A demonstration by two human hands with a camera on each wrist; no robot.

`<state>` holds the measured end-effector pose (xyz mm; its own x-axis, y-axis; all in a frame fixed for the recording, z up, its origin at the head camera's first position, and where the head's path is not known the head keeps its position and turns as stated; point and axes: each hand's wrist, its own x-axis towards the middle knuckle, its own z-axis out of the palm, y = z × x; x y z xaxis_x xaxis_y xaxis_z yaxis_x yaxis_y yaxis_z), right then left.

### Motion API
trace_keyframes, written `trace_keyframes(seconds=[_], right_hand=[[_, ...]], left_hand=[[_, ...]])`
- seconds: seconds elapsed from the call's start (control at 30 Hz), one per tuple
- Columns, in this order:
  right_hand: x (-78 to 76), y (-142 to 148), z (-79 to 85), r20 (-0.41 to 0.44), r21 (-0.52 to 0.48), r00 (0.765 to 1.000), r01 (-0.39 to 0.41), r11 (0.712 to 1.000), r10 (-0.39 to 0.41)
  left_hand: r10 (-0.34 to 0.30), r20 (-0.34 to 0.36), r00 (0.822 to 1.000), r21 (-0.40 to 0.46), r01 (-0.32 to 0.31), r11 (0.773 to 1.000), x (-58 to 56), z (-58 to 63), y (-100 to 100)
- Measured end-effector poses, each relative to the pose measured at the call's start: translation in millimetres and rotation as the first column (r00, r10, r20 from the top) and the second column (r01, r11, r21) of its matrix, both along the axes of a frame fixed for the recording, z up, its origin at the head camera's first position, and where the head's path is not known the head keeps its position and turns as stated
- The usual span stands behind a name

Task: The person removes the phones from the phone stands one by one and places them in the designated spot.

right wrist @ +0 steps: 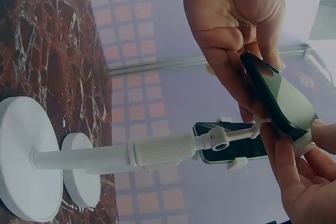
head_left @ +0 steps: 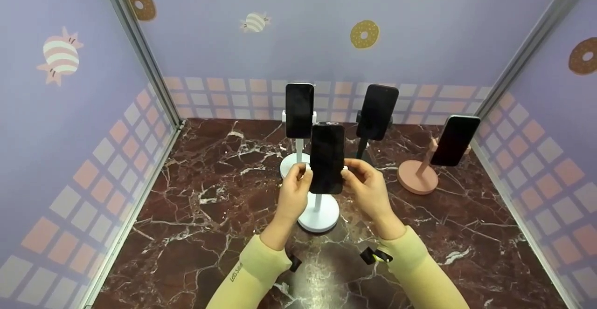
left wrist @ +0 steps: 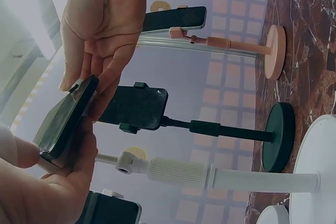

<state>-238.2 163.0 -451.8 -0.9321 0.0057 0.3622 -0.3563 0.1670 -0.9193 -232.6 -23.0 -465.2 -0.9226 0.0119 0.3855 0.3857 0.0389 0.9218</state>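
A black phone (head_left: 327,160) sits upright in a white phone stand (head_left: 318,216), its dark screen toward me. My left hand (head_left: 295,190) grips the phone's left edge, thumb in front and fingers curled behind. On the opposite edge, my right hand (head_left: 371,190) holds it the same way. White clamp arms (right wrist: 303,144) show at the phone's sides beside the thumbs. In the left wrist view, the ribbed white pole (left wrist: 178,172) rises to a ball joint behind the phone. The fingers behind the phone are partly hidden.
Behind stand a second white stand with a phone (head_left: 299,111), a dark green stand with a phone (head_left: 378,112), and, at right, a pink stand (head_left: 418,177) with a tilted phone (head_left: 455,141). Patterned walls (head_left: 261,52) enclose the dark red marbled table (head_left: 196,234).
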Motion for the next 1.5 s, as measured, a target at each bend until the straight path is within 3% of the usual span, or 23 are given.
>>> trace_keyframes(seconds=[0.4, 0.6, 0.7, 0.77, 0.87, 0.97, 1.03, 1.1, 1.23, 1.33, 1.5], right_hand=[[2.3, 5, -7.4, -0.027, 0.012, 0.999, -0.036, 0.999, 0.036], [-1.0, 9, -0.1, -0.023, 0.053, 0.997, -0.078, 0.996, 0.079], [-5.1, 10, 11.3, -0.103, 0.132, 0.992, -0.059, 0.99, 0.073], [-8.2, 9, 22.9, -0.197, 0.209, 0.98, 0.009, 0.978, 0.033], [-11.8, 3, 44.0, -0.364, 0.326, 0.931, 0.167, 0.93, -0.04], [-14.0, -9, 64.6, -0.487, 0.432, 0.871, 0.306, 0.848, -0.066], [-14.5, -20, 75.2, -0.522, 0.499, 0.85, 0.368, 0.785, -0.067], [-14.4, -31, 83.4, -0.523, 0.563, 0.85, 0.402, 0.722, -0.065], [-14.0, -52, 90.1, -0.485, 0.661, 0.87, 0.43, 0.615, -0.087], [-15.3, -63, 88.2, -0.475, 0.698, 0.874, 0.446, 0.56, -0.104], [-19.5, -72, 79.4, -0.494, 0.716, 0.861, 0.482, 0.505, -0.12]], left_hand=[[-0.036, 0.018, 0.999, 0.017, 0.036, 0.999, 2.1, -7.5, 1], [-0.043, 0.023, 0.999, -0.022, 0.043, 0.999, 1.9, -5.1, -1], [-0.042, 0.024, 0.999, -0.054, 0.043, 0.998, 1.7, -2.4, -3], [-0.041, 0.021, 0.999, -0.07, 0.042, 0.997, 1.7, -0.3, -4], [-0.032, 0.017, 0.999, -0.09, 0.033, 0.995, 2.4, 3.6, -4], [-0.022, 0.032, 0.999, -0.1, 0.025, 0.995, 2.9, 6.9, -5], [-0.016, 0.047, 0.999, -0.112, 0.021, 0.993, 3.2, 8.5, -6], [-0.014, 0.06, 0.998, -0.119, 0.021, 0.993, 2.7, 9.5, -6], [-0.005, 0.075, 0.997, -0.129, 0.015, 0.992, 1.2, 10.5, -8], [0.009, 0.081, 0.997, -0.14, 0.002, 0.99, 0.0, 11.0, -9], [0.013, 0.087, 0.996, -0.133, -0.001, 0.991, -1.0, 9.8, -8]])
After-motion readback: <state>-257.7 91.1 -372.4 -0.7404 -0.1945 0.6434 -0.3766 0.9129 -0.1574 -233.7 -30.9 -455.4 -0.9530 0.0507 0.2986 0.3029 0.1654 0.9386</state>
